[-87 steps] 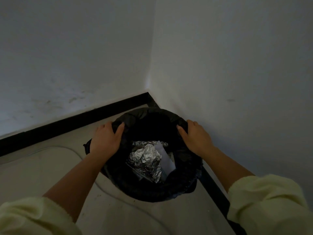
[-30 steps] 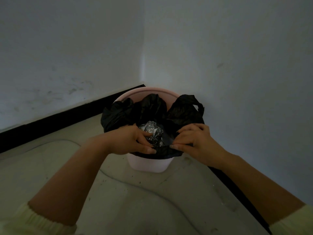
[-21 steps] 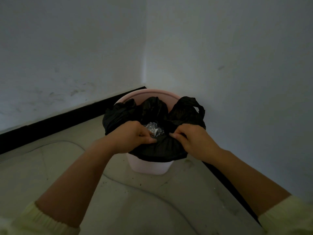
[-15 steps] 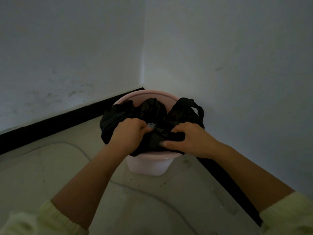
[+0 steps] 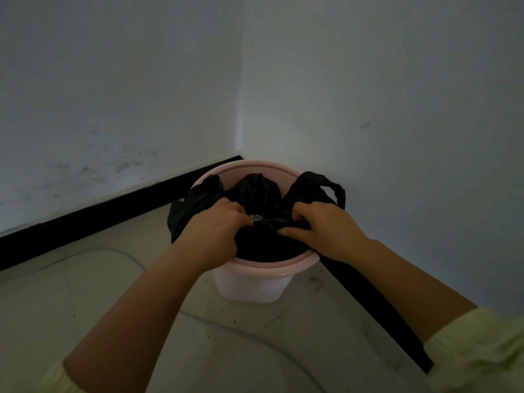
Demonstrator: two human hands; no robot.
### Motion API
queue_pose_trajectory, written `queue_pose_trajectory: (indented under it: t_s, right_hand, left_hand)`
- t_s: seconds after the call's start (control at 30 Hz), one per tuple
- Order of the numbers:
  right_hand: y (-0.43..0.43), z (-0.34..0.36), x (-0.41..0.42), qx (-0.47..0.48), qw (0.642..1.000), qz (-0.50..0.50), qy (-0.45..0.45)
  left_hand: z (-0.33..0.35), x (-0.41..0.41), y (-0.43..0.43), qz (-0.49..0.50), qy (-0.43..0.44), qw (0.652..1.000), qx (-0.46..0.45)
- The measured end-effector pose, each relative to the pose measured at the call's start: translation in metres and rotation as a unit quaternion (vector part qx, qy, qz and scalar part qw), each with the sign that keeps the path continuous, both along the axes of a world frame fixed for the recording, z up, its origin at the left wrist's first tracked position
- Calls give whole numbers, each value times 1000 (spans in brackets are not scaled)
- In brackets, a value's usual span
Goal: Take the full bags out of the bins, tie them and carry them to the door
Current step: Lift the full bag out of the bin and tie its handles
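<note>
Two hands, left hand (image 5: 213, 228) and right hand (image 5: 321, 226) gripping black bag (image 5: 256, 191), inside pink bin (image 5: 249, 282)

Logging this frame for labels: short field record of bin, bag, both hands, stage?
bin: pink bin, upright in the wall corner
bag: black bag, inside the bin, top bunched together, no knot visible
left hand: grips the bag's top
right hand: grips the bag's top
contents: foil glint between the hands
stage: bag not yet lifted out

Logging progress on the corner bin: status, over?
Left hand and right hand both grip black bag, mouth bunched between them. Bag sits in pink bin, not tied, not lifted. Nothing blocking the lift.
</note>
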State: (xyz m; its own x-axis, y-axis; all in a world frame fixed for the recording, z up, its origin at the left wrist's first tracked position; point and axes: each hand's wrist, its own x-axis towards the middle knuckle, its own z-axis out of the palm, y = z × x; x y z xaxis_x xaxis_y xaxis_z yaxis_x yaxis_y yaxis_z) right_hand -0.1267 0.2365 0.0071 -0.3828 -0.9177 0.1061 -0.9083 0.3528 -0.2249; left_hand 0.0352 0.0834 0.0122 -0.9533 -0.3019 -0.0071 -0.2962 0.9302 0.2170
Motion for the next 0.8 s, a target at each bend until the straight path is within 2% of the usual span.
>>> queue_pose_trajectory:
  t_s: [0.1,0.17,0.27,0.37,0.47,0.57,0.73,0.8]
  right_hand:
    - [8,2,-7,49,997,-37,-54]
    - [10,3,-12,81,992,-88,-36]
    - [8,5,-19,101,979,-175,15]
    - [5,1,-19,92,971,-221,10]
    - [-1,-5,-13,56,972,-225,30]
    - [-9,-8,-11,63,971,-226,44]
    - [-25,-5,-1,79,973,-188,112]
    - [-32,-8,2,48,983,-170,48]
  left_hand:
    - [3,3,-3,25,92,988,-119]
    - [3,4,-5,120,116,976,-141]
    - [1,5,-11,267,32,959,-86]
    - [-1,9,-22,347,-20,938,-18]
    - [-8,12,-29,328,-30,943,46]
    - [-15,11,-26,293,16,953,78]
    - [-19,-1,-15,265,61,961,38]
    - [-22,-8,-12,248,74,965,29]
